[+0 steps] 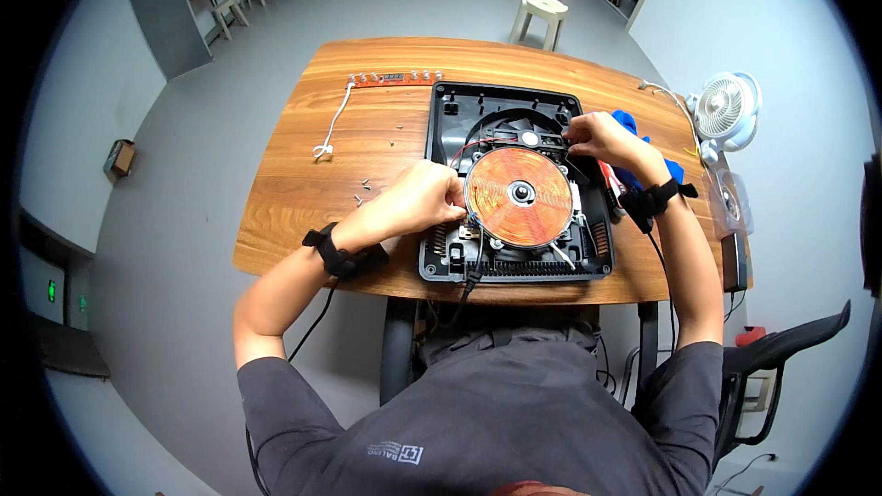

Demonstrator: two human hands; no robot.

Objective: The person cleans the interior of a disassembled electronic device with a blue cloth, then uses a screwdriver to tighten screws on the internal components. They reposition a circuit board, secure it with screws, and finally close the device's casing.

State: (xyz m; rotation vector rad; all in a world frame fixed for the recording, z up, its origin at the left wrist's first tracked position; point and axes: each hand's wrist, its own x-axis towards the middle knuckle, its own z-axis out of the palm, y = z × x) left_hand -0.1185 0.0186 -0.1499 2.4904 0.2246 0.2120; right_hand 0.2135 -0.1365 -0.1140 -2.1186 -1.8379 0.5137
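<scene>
An open black appliance housing (444,129) lies on the wooden table. Inside are a round copper coil (501,195), a fan (510,121), a circuit board (467,231) and some wires. My left hand (432,193) is closed at the coil's left edge, its fingertips down by the board; whatever it holds is hidden. My right hand (602,138) pinches at the back right of the housing, beside the fan, on something too small to make out. A black cable (473,277) runs out over the front edge.
Loose screws (360,199) and an orange button board (367,80) with a white cable lie on the wooden table (285,202). Rightward are blue cloth (625,121), a small white fan (726,110) and a clear plastic case (730,202). A chair (781,349) stands by me, stools (542,9) beyond.
</scene>
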